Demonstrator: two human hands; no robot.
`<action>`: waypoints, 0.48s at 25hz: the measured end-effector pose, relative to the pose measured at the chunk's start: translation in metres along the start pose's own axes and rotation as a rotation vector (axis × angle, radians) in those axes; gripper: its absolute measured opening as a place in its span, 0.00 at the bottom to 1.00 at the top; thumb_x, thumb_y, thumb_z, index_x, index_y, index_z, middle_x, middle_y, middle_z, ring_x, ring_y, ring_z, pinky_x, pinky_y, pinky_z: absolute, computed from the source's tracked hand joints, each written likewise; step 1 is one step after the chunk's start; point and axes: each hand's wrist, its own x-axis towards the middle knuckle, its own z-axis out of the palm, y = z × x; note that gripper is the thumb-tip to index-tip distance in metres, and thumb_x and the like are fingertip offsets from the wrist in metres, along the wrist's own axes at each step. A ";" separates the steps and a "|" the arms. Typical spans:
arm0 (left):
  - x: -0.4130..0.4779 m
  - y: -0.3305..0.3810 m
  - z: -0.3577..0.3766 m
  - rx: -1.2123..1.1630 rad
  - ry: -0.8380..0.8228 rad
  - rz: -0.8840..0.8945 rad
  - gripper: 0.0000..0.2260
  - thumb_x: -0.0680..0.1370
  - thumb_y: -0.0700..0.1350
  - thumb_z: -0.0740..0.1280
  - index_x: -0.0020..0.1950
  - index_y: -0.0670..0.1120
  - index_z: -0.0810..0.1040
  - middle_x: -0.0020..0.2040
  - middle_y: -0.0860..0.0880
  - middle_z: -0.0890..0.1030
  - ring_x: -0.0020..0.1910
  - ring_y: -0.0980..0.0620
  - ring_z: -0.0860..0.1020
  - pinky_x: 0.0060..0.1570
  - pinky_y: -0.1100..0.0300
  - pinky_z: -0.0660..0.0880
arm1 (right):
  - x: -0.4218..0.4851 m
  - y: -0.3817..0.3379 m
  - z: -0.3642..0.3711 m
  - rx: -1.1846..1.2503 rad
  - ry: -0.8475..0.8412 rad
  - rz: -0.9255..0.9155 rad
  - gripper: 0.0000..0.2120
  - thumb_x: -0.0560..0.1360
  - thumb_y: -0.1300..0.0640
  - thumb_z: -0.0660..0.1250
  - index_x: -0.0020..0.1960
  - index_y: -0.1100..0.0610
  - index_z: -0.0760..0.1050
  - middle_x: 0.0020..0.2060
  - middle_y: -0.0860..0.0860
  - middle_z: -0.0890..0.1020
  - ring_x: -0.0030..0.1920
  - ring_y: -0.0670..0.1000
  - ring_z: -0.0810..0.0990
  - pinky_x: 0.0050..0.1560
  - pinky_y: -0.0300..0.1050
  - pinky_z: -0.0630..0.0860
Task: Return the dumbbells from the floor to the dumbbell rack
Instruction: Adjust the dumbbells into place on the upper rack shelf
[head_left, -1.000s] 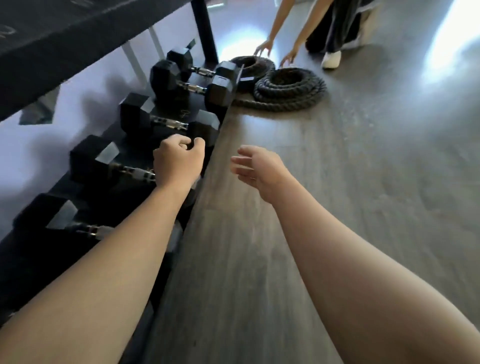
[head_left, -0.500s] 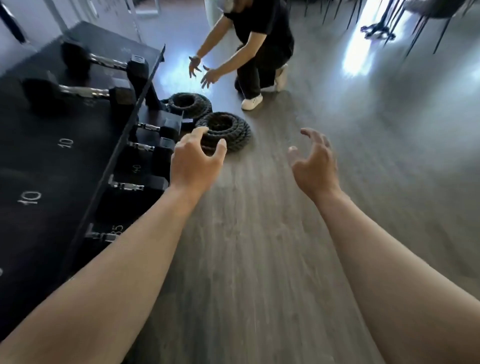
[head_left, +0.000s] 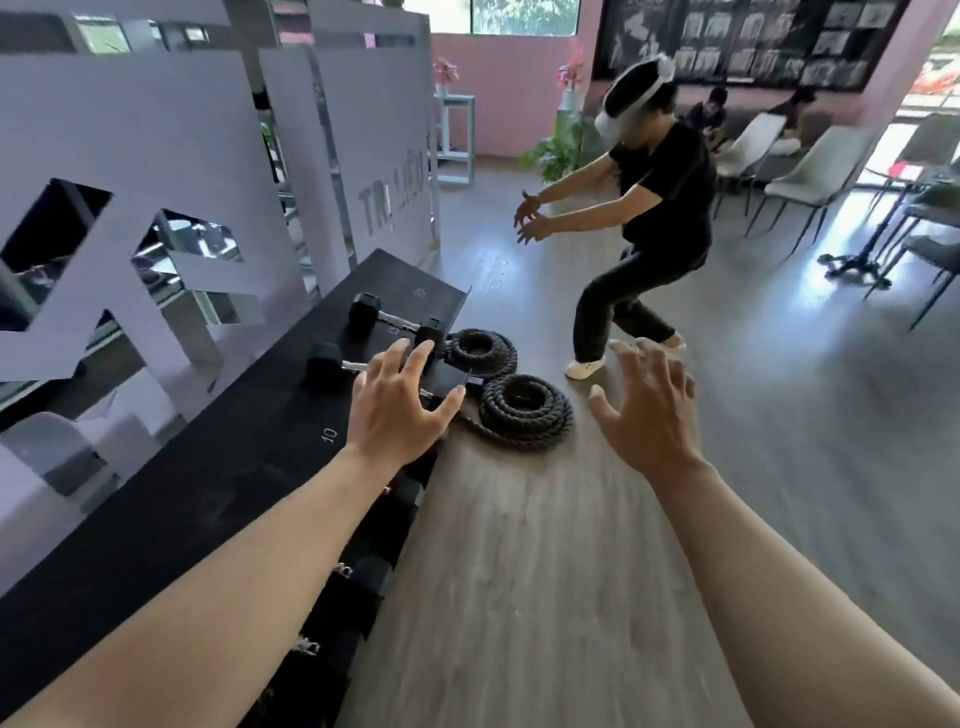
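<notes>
A black dumbbell rack (head_left: 156, 509) runs along my left side. On its top shelf lie two black hex dumbbells, one at the far end (head_left: 392, 325) and one nearer (head_left: 324, 366), partly hidden by my left hand (head_left: 400, 410). That hand hovers over the rack's front edge with fingers spread, holding nothing. My right hand (head_left: 647, 410) is raised over the wooden floor, fingers apart and empty. Several dumbbells (head_left: 353, 577) sit on the lower shelf, mostly hidden under my left arm.
Two coils of thick black rope (head_left: 524, 410) lie on the floor by the rack's far end. A person in black (head_left: 654, 218) crouches beyond them with both arms stretched out. Grey partition panels (head_left: 156, 208) stand behind the rack; chairs and a table are at the far right.
My view has risen from the lower shelf to the room. My left hand let go of a lower-shelf dumbbell and opened; both hands lifted. The other person rose from the ropes.
</notes>
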 end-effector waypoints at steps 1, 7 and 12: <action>0.011 -0.015 -0.004 0.012 0.028 -0.031 0.30 0.76 0.61 0.66 0.74 0.47 0.68 0.73 0.41 0.68 0.71 0.42 0.65 0.67 0.40 0.64 | 0.016 -0.008 0.008 0.003 -0.011 -0.017 0.27 0.72 0.51 0.70 0.69 0.55 0.68 0.67 0.61 0.70 0.65 0.65 0.68 0.65 0.63 0.64; 0.095 -0.118 0.005 0.073 0.131 -0.223 0.30 0.77 0.62 0.64 0.74 0.47 0.67 0.72 0.40 0.69 0.69 0.39 0.66 0.65 0.39 0.65 | 0.122 -0.055 0.100 0.041 -0.075 -0.133 0.27 0.72 0.52 0.72 0.68 0.56 0.71 0.65 0.62 0.72 0.63 0.66 0.69 0.64 0.62 0.65; 0.169 -0.194 0.034 0.073 0.123 -0.370 0.29 0.77 0.61 0.64 0.72 0.45 0.69 0.70 0.40 0.72 0.68 0.39 0.69 0.65 0.42 0.67 | 0.224 -0.086 0.188 0.126 -0.142 -0.179 0.26 0.73 0.50 0.70 0.69 0.54 0.69 0.66 0.60 0.72 0.65 0.63 0.68 0.66 0.60 0.65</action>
